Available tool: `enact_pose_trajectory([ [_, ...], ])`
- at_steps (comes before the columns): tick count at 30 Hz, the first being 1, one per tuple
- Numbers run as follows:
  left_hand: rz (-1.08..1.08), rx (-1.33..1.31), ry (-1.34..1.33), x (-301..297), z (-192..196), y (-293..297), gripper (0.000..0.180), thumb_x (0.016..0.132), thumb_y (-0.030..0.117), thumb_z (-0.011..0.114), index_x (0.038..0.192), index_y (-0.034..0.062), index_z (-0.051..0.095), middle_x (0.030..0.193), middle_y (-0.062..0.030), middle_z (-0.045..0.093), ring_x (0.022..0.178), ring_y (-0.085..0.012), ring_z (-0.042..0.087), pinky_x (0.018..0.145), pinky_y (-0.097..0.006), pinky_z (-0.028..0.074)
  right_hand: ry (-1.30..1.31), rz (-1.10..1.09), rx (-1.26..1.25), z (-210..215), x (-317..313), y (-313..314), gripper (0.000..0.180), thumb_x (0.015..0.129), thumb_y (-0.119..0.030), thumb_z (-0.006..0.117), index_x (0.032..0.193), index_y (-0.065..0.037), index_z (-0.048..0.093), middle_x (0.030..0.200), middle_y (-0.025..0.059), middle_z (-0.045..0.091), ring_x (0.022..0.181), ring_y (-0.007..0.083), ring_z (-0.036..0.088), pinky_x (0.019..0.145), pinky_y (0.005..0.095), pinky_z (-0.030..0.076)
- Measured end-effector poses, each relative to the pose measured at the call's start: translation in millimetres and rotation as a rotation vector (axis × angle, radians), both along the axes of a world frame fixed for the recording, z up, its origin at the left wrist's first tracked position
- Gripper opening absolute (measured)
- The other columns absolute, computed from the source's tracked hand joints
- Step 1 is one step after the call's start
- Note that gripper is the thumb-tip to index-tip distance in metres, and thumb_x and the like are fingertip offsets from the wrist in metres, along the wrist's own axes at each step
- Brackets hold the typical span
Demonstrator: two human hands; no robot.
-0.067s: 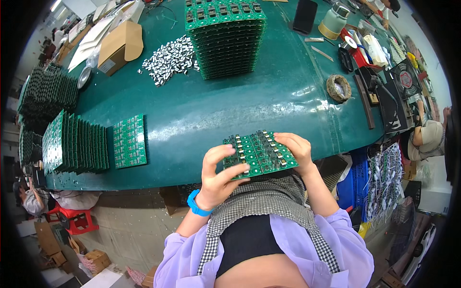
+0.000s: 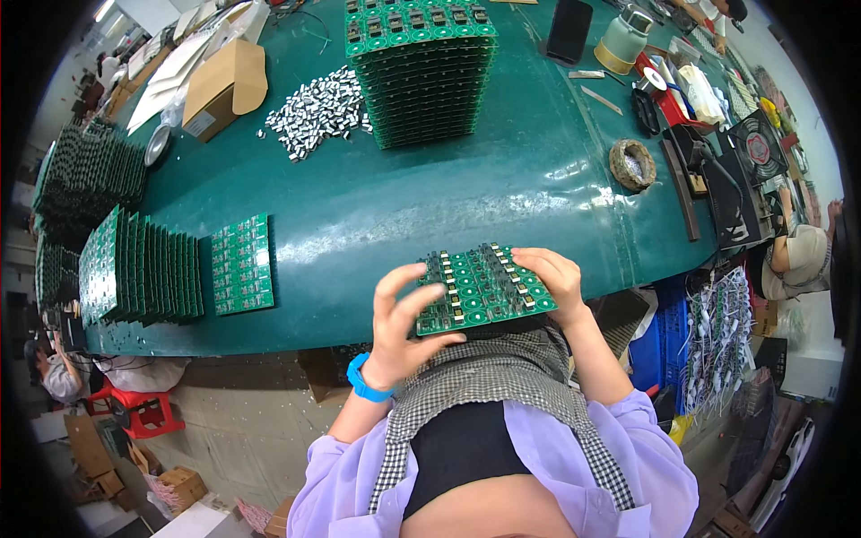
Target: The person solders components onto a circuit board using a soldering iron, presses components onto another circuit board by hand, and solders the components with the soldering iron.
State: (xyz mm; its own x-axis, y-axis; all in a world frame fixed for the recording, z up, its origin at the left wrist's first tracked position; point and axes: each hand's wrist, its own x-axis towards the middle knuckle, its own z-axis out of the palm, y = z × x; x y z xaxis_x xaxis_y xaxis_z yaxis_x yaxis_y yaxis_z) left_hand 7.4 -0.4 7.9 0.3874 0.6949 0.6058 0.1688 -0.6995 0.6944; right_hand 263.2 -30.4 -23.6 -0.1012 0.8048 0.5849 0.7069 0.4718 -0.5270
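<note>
A green circuit board panel (image 2: 484,285), with two rows of upright black and pale components, is held tilted at the table's near edge. My right hand (image 2: 558,282) grips its right side, fingers over the far corner and the palm side hidden behind the edge. My left hand (image 2: 401,318), wearing a blue wristband (image 2: 367,378), is around the left end. Its thumb lies along the near edge and its bent, slightly blurred fingers are over the left components.
A tall stack of populated boards (image 2: 426,90) stands ahead, beside a heap of small silver components (image 2: 318,109). At left are a row of upright boards (image 2: 143,264) and one flat board (image 2: 242,263). A phone (image 2: 569,31), a round container (image 2: 633,165) and a soldering fan (image 2: 759,143) sit right.
My left fingers have lifted and drawn back left from the components, while the thumb stays at the near edge. The board and my right hand look unmoved.
</note>
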Motion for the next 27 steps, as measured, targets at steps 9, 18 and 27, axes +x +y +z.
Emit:
enact_pose_trajectory([
  [9,0.03,-0.167,0.208,-2.5,-22.1,22.9,0.058,0.065,-0.006,0.07,0.12,0.0035,0.053,0.122,-0.0144,0.053,0.115,-0.0339,0.051,0.097,-0.041,0.043,0.046,0.007,0.015,3.7,-0.8,0.1,0.018,0.073,-0.002,0.065,0.091,0.0,0.066,0.093,0.0132,0.07,0.084,0.0274,0.07,0.071,0.0328,0.057],
  [18,0.008,-0.117,0.278,5.3,-21.1,34.7,0.035,0.069,0.0,0.067,0.104,0.0056,0.064,0.103,-0.009,0.061,0.096,-0.0302,0.059,0.083,-0.039,0.047,0.074,0.039,0.055,3.2,0.4,0.8,0.018,0.072,-0.002,0.065,0.09,-0.001,0.067,0.092,0.0136,0.07,0.082,0.0269,0.07,0.069,0.0322,0.057],
  [27,0.064,0.023,0.366,5.1,-17.5,33.6,0.036,0.065,-0.003,0.067,0.1,0.0066,0.066,0.101,-0.0093,0.061,0.088,-0.0287,0.062,0.073,-0.038,0.05,0.069,0.02,0.109,2.4,0.7,-0.6,0.019,0.072,-0.004,0.066,0.091,-0.001,0.067,0.092,0.0136,0.07,0.081,0.0268,0.07,0.068,0.0322,0.057],
])
